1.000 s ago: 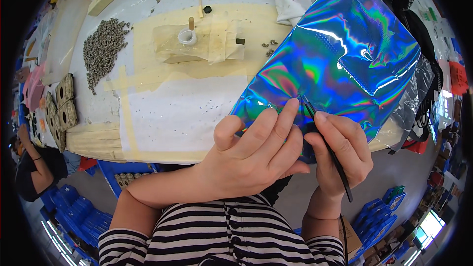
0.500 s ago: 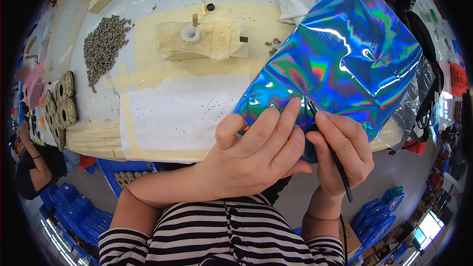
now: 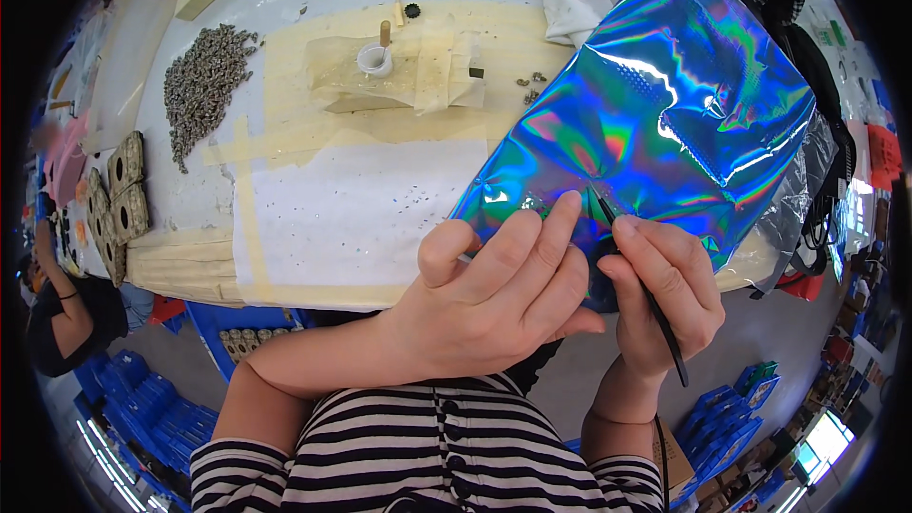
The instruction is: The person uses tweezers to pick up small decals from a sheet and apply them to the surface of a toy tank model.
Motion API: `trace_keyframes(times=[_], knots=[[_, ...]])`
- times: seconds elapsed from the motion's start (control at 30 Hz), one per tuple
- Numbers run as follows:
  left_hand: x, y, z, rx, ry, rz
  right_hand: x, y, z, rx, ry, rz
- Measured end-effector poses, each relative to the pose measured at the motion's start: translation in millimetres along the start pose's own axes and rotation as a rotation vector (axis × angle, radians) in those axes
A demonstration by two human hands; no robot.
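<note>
My left hand (image 3: 494, 299) reaches across the front edge of a shiny blue holographic sheet or bag (image 3: 722, 66), fingers apart and partly bent. Its index fingertip rests at the sheet's lower part, near a few tiny glittering specks. Between the thumb and fingers of my right hand (image 3: 670, 294) is a slim black pointed tool (image 3: 660, 323), held like a pen. The tip points up and left onto the sheet, just right of my left index finger. Whether the tool is a brush or tweezers cannot be made out.
Left of the sheet lies white paper (image 3: 347, 218) scattered with tiny specks. Behind it stand a small white cup (image 3: 374, 60) with a stick and a taped block (image 3: 332, 95). A pile of small grey-brown pieces (image 3: 204, 85) and patterned holed blocks (image 3: 128, 190) lie left.
The black tool's tip has shifted slightly on the sheet, and my right hand has moved a little right and down. My left hand has hardly moved.
</note>
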State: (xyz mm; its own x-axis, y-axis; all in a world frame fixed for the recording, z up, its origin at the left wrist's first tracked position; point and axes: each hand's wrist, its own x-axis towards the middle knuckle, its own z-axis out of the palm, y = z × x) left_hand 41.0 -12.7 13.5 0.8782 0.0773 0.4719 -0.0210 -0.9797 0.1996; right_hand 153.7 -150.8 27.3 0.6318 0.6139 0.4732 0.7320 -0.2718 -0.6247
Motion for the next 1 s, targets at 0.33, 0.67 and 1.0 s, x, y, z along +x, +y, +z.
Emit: trace_keyframes(times=[0.33,0.67,1.0], knots=[[-35.2,-29.1,-35.9,-0.294,0.381,0.156,2.7,-32.8,8.8,0.058,-0.089,-0.155],[-96.0,-52.2,-58.5,-0.174,0.331,0.075,1.5,-56.4,46.7,0.004,-0.214,-0.385],[-76.6,-55.7,-53.2,-0.06,0.147,-0.049,-2.2,-72.5,41.6,0.007,-0.225,-0.171]])
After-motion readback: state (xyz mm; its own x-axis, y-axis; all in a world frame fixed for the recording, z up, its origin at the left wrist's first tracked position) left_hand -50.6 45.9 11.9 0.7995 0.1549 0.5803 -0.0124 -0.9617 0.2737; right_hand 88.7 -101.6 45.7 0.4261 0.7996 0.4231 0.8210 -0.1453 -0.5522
